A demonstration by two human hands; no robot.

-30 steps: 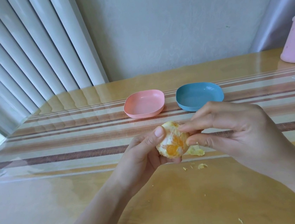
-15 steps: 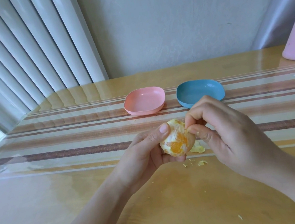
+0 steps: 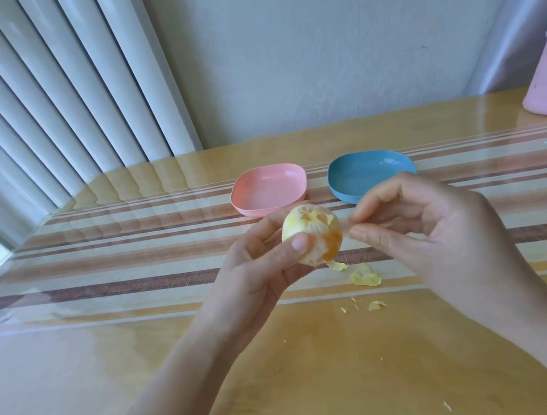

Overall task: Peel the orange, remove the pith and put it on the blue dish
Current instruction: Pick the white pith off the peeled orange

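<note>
Apparently a home — a glossy wooden table [image 3: 114,379] with a striped runner [image 3: 134,257] beside white vertical blinds [image 3: 48,96].

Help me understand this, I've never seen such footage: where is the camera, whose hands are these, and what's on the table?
There is no machine: a person wears one camera on the head, looking down at their own hands. The left hand holds a peeled orange above the table. The right hand sits beside it, thumb and forefinger nearly touching; whether they pinch pith is too small to tell. Pith scraps lie below. Farther back stand a pink dish and a blue dish, both empty.
</note>
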